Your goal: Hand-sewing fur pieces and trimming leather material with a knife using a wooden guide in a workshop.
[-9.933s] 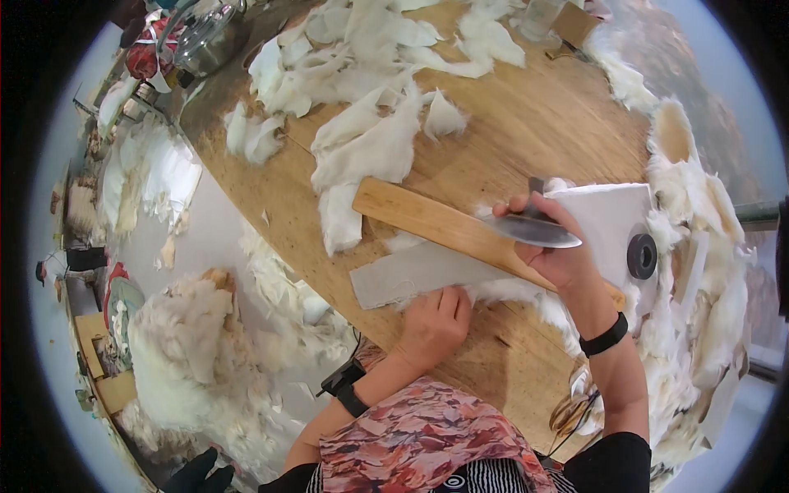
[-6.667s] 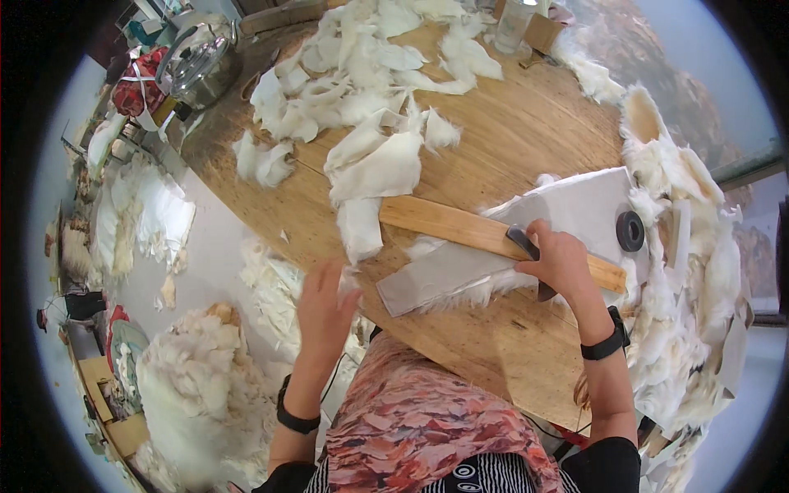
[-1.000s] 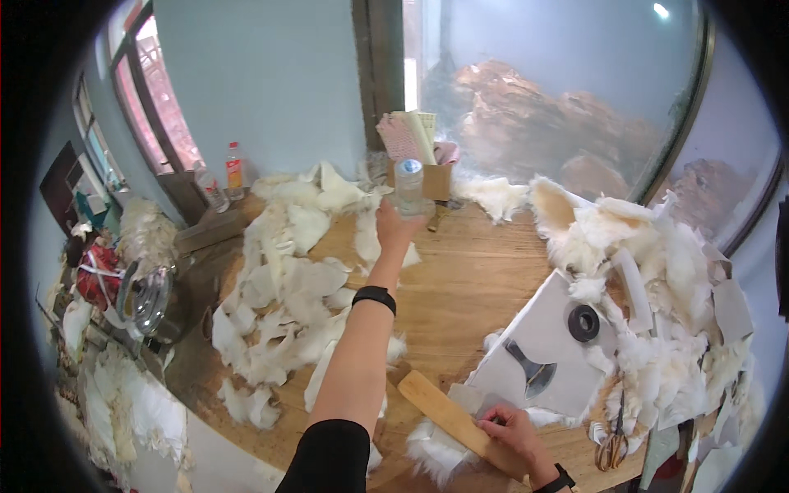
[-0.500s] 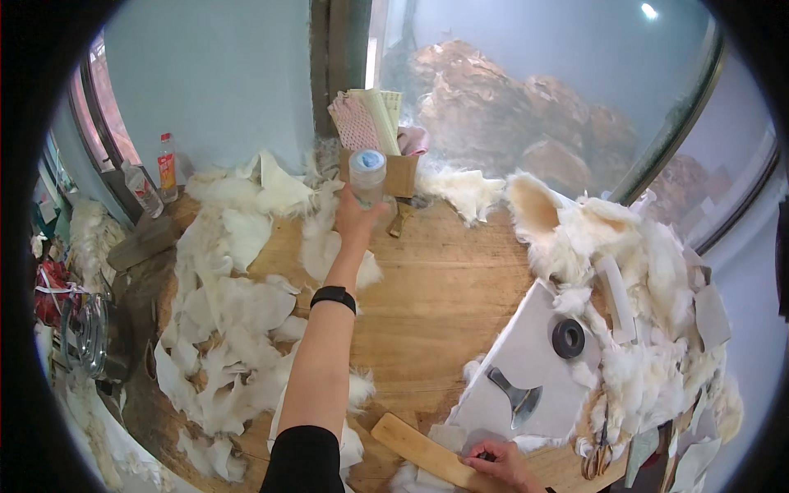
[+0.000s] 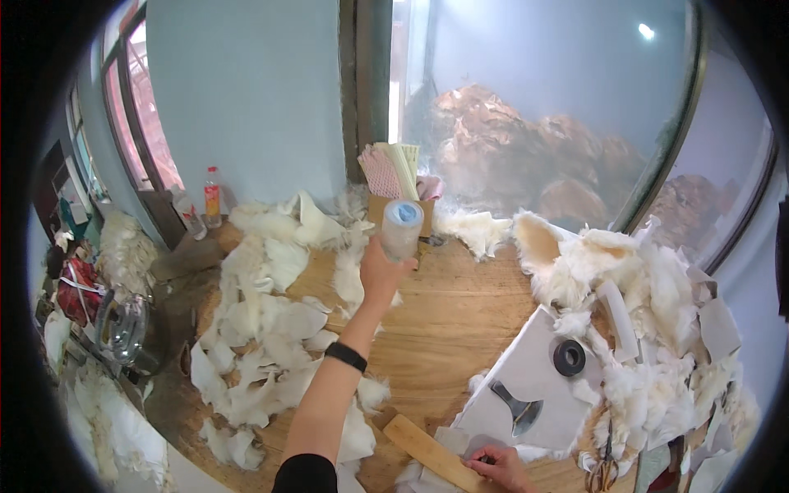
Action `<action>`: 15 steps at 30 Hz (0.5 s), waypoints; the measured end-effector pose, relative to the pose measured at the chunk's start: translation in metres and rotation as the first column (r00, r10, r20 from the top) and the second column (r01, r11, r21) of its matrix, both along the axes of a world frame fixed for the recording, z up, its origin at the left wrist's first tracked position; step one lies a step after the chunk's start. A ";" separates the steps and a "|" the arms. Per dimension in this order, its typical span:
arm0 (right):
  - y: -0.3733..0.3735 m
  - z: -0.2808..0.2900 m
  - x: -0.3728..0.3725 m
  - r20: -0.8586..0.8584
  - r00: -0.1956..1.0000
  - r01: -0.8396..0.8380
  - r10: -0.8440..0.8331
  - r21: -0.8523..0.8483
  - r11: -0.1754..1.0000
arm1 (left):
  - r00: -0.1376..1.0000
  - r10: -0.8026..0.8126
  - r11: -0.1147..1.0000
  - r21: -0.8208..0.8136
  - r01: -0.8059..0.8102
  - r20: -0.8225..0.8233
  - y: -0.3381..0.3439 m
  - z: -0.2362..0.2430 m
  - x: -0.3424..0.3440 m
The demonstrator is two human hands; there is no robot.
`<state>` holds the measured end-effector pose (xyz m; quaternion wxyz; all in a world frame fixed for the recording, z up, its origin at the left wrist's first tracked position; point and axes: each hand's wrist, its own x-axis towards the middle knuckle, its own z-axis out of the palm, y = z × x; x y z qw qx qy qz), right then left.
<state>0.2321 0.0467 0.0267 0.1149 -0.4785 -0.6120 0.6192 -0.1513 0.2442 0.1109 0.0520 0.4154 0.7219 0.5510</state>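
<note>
Head view: nearest us, our right hand [image 5: 503,470] rests at the strip [image 5: 421,444], fingers bent and drawn in; something dark shows at the fingertips, but we cannot tell what, nor how firmly we grip it. The strip runs out leftward from under that hand, presumably pressed so it will not slide. Just beyond, the knife [image 5: 518,408] and the tape roll [image 5: 569,357] lie on the hide [image 5: 538,374], perhaps for easy reach. Farthest out, our left hand [image 5: 383,275] is curled round the lower part of the jar [image 5: 402,236], likely for a sure hold on its smooth wall. The jar sits within that curl, lid uppermost, just before the box [image 5: 377,207]; whether its base meets the table [image 5: 456,329] we cannot tell.
</note>
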 end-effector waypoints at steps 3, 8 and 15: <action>-0.003 0.003 -0.003 -0.027 0.999 -0.039 0.039 0.016 0.999 | 0.998 -0.035 0.999 -0.032 0.033 -0.055 -0.056 0.022 0.024; -0.006 0.040 0.008 0.058 0.995 -0.100 0.085 0.337 0.936 | 0.987 -0.159 0.981 -0.104 0.161 0.030 -0.152 0.037 0.094; -0.012 0.207 -0.003 -0.013 1.000 -0.001 0.017 0.743 0.669 | 0.949 -0.313 0.934 -0.168 0.314 0.035 -0.270 0.040 0.171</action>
